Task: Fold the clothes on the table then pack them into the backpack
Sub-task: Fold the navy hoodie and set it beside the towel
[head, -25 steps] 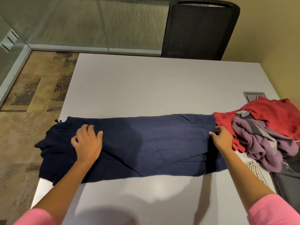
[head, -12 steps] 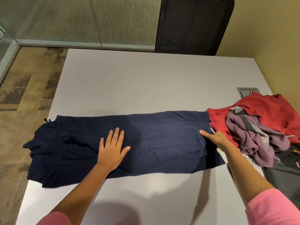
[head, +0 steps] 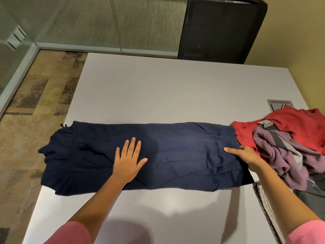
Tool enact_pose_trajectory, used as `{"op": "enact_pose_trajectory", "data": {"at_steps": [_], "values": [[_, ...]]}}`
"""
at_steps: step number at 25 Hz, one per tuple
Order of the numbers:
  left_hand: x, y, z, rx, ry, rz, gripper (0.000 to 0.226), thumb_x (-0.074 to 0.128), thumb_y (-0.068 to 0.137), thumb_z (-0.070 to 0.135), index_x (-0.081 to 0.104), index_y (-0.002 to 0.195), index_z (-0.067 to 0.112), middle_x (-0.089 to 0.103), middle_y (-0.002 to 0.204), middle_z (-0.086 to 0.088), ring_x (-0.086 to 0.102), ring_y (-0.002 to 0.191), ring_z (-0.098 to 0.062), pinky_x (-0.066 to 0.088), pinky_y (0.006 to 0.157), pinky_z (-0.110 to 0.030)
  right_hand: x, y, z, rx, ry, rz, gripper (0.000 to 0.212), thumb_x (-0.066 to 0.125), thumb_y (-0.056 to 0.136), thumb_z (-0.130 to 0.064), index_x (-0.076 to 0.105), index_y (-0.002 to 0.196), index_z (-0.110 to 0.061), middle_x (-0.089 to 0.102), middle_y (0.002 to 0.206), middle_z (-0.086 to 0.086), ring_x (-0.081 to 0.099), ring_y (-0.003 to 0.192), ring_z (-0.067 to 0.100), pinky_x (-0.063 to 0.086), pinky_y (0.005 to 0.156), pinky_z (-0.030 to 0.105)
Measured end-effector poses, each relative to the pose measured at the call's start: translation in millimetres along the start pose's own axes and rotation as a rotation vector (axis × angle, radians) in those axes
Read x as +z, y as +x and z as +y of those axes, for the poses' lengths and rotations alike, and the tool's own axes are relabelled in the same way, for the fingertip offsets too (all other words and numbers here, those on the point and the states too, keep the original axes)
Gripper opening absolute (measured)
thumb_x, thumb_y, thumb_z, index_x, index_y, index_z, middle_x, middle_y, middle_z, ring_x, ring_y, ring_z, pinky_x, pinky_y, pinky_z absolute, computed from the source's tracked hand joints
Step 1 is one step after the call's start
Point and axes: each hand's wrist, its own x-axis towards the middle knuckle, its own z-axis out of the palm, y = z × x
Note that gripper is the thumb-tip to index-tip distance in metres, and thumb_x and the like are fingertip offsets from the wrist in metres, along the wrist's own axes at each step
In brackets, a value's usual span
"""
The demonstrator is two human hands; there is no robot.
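A navy garment (head: 158, 155) lies folded lengthwise on a grey table (head: 167, 95), left hand (head: 129, 160) flat upon it, right hand (head: 243, 154) pinching its end; a black chair (head: 219, 29) stands beyond, by glass walls.

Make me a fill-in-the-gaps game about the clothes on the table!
1. The left hand lies flat on the ____ garment.
2. The pile on the right has a purple garment lying on a ____ one.
3. Behind the table stands a black ____.
4. The right hand grips the garment's ____ end.

Missing words: navy blue; red; chair; right
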Motion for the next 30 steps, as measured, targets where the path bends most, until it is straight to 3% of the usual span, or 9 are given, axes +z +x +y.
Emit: {"op": "enact_pose_trajectory", "data": {"at_steps": [2, 4, 7, 12, 16, 20, 22, 25, 30], "values": [[0.7, -1.1, -0.6, 0.0, 0.002, -0.002, 0.076, 0.009, 0.096, 0.062, 0.036, 0.147, 0.013, 0.035, 0.152, -0.013, 0.04, 0.136, -0.035, 0.038, 0.101, -0.058, -3.0, -2.0, -4.1, -0.101, -0.061, 0.054, 0.037, 0.084, 0.068, -0.028, 0.069, 0.099, -0.014, 0.072, 0.1, 0.008, 0.068, 0.088, 0.025, 0.053, 0.072, 0.032], [0.1, -1.6, -0.8, 0.002, -0.006, 0.001, 0.075, 0.008, 0.097, 0.062, 0.037, 0.146, 0.014, 0.036, 0.152, -0.013, 0.04, 0.135, -0.035, 0.039, 0.1, -0.057, -8.6, 1.3, -3.2, -0.179, -0.178, 0.145, 0.032, 0.08, 0.075, -0.024, 0.068, 0.103, -0.016, 0.071, 0.101, 0.004, 0.066, 0.092, 0.024, 0.053, 0.08, 0.036], [-1.2, -2.6, 4.2, 0.048, -0.012, 0.006, 0.072, 0.008, 0.098, 0.059, 0.041, 0.144, 0.016, 0.04, 0.15, -0.012, 0.043, 0.133, -0.036, 0.042, 0.098, -0.056, -21.2, 1.8, 0.9, -0.21, -0.373, 0.271, 0.036, 0.079, 0.077, -0.029, 0.065, 0.106, -0.012, 0.068, 0.099, 0.008, 0.061, 0.093, 0.027, 0.046, 0.078, 0.035], [-2.5, -6.4, 17.4, 0.16, 0.021, 0.006, 0.065, 0.007, 0.1, 0.055, 0.045, 0.142, 0.023, 0.042, 0.148, -0.011, 0.045, 0.132, -0.036, 0.043, 0.099, -0.056, -48.1, -0.2, 16.4, -0.183, -0.619, 0.441, 0.047, 0.075, 0.08, -0.029, 0.06, 0.116, -0.002, 0.065, 0.113, 0.023, 0.058, 0.106, 0.041, 0.043, 0.081, 0.041], [0.7, -14.0, 13.0, 0.202, 0.054, 0.012, 0.061, 0.007, 0.101, 0.053, 0.042, 0.143, 0.027, 0.038, 0.151, -0.009, 0.04, 0.136, -0.033, 0.038, 0.104, -0.054, -61.2, -2.3, 25.3, -0.048, -0.642, 0.549, 0.049, 0.073, 0.082, -0.029, 0.056, 0.123, -0.006, 0.061, 0.12, 0.026, 0.054, 0.112, 0.045, 0.045, 0.088, 0.049], [3.2, -23.8, -4.4, 0.166, 0.042, 0.043, 0.059, 0.01, 0.101, 0.053, 0.039, 0.145, 0.025, 0.036, 0.152, -0.011, 0.039, 0.137, -0.034, 0.04, 0.103, -0.055, -51.3, -0.6, 20.4, 0.045, -0.629, 0.61, 0.046, 0.071, 0.081, -0.019, 0.053, 0.117, 0.003, 0.056, 0.122, 0.03, 0.051, 0.114, 0.048, 0.045, 0.091, 0.052], [3.0, -28.9, -15.5, 0.124, 0.023, 0.065, 0.059, 0.01, 0.102, 0.052, 0.038, 0.146, 0.023, 0.034, 0.153, -0.012, 0.039, 0.137, -0.035, 0.041, 0.102, -0.055, -29.0, -3.2, 13.0, 0.076, -0.626, 0.749, 0.055, 0.069, 0.078, -0.012, 0.045, 0.125, 0.003, 0.043, 0.133, 0.031, 0.04, 0.122, 0.048, 0.035, 0.098, 0.06], [2.4, -39.1, -35.3, 0.041, 0.01, 0.098, 0.06, 0.01, 0.101, 0.051, 0.035, 0.147, 0.022, 0.032, 0.154, -0.013, 0.037, 0.137, -0.036, 0.039, 0.102, -0.055, 27.4, -12.0, -5.2, -0.197, -0.673, 0.884, 0.064, 0.069, 0.074, -0.001, 0.039, 0.13, 0.001, 0.034, 0.136, 0.03, 0.034, 0.122, 0.05, 0.031, 0.093, 0.062], [-0.7, -53.3, -91.3, -0.116, 0.001, 0.149, 0.06, 0.013, 0.1, 0.051, 0.033, 0.148, 0.022, 0.031, 0.154, -0.015, 0.034, 0.139, -0.038, 0.036, 0.103, -0.057, 163.8, -32.3, -43.9, -0.634, -0.769, 0.539, 0.057, 0.068, 0.08, -0.01, 0.047, 0.132, 0.0, 0.041, 0.139, 0.024, 0.038, 0.125, 0.043, 0.039, 0.091, 0.057]]}}
